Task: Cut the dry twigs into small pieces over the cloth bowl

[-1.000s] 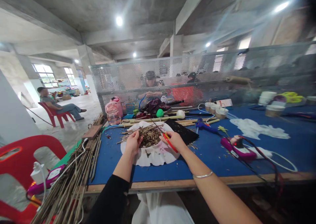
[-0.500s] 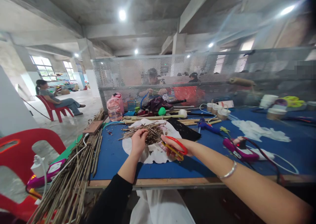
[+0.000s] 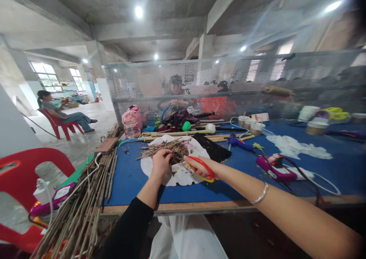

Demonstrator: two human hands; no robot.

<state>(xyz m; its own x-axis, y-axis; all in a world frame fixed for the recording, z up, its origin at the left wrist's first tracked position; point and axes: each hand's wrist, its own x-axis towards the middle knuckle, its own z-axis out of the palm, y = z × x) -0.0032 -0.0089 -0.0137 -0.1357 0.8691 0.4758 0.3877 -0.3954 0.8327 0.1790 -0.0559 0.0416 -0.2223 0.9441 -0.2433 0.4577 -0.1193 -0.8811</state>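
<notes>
My left hand (image 3: 160, 163) is closed in a pinch on a thin twig at the edge of a pile of dry twigs and clippings (image 3: 174, 152). The pile lies on a white sheet (image 3: 183, 174) spread on the blue table (image 3: 128, 183). My right hand (image 3: 200, 167) grips red-handled scissors (image 3: 204, 166), their blades pointing left toward the twig in my left hand. A silver bangle (image 3: 259, 194) is on my right wrist.
A bundle of long sticks (image 3: 82, 209) leans along the table's left edge. A purple glue gun (image 3: 276, 169) with cords lies to the right, a blue one (image 3: 238, 143) behind it. A pink jug (image 3: 131, 123), paper cups (image 3: 251, 125) and a mesh screen (image 3: 228, 83) with people behind stand at the back. Red chairs (image 3: 23, 183) are at left.
My right hand turned so the scissors' red handles face up and moved their blades in toward my left hand. My left hand shifted slightly and took a pinch on a twig.
</notes>
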